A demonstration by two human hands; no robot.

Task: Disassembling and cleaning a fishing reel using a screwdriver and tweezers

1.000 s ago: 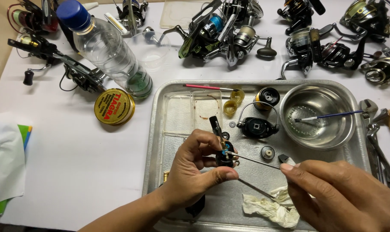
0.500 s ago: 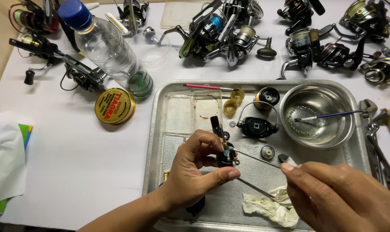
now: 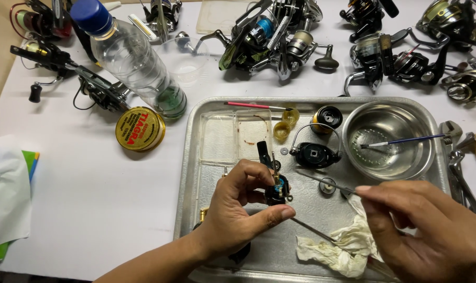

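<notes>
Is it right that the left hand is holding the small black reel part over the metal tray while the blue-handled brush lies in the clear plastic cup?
Not quite. The head view shows the blue-handled brush lying in the steel bowl, not a plastic cup. The left hand does hold the small black reel part over the metal tray.

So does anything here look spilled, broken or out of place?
Nothing looks spilled. The plastic bottle lies on its side, capped. The left hand holds a small black reel part over the metal tray, among loose pieces and a crumpled rag.
</notes>
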